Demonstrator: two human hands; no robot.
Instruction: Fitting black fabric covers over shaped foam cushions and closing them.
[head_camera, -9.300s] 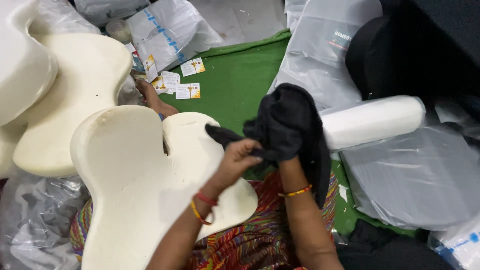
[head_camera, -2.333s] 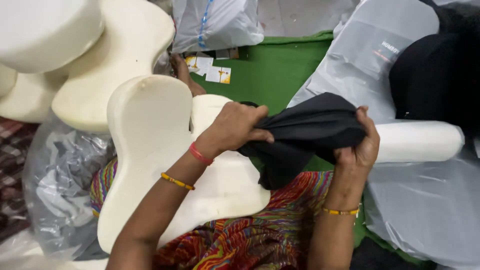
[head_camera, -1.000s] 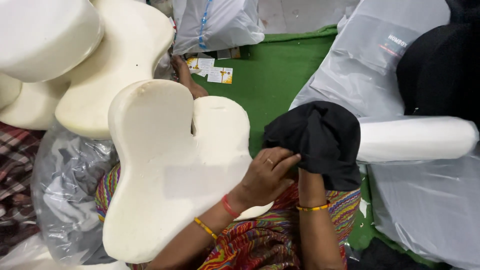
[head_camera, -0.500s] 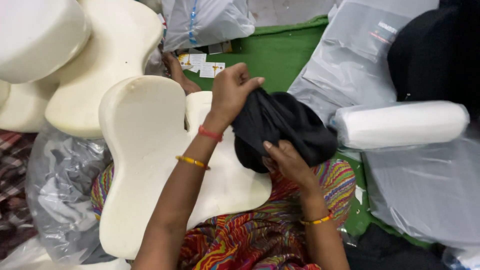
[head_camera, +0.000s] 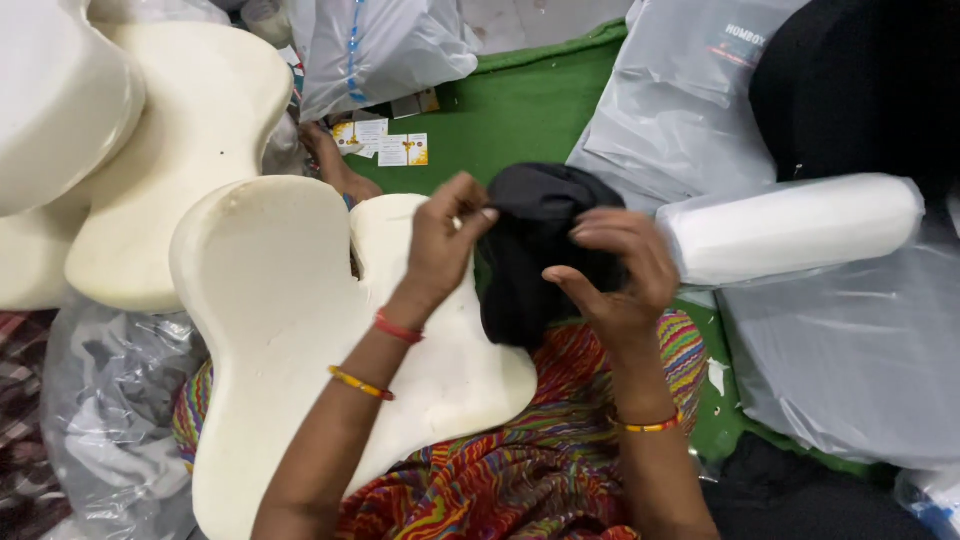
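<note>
Change: half a second ago the left hand (head_camera: 445, 240) was raised over the top of the black fabric cover (head_camera: 540, 255) while the right hand pressed it from below; now both hands have come level and flank the cover.
Left hand: fingers closed in a pinch on the cover's upper left edge, wrist over the foam.
Right hand (head_camera: 615, 270): fingers curled over the cover's right side, gripping a fold of cloth.
Cover, place: bunched between the two hands, above the person's lap in multicoloured striped cloth (head_camera: 540, 470), against the right lobe of the cream foam cushion (head_camera: 290, 330).
Cover, axis: the bundle runs roughly up and down in the head view, rounded end towards the green mat (head_camera: 520, 120), lower end towards the lap.
Cushion: contoured and notched, lying across the lap, long axis slanting from lower left to upper right; no cover on it yet.
Surroundings: more cream foam pieces (head_camera: 180, 140) at upper left; a white foam roll in clear plastic (head_camera: 790, 225) just right of the hands; small printed cards (head_camera: 385, 150) on the mat.
</note>
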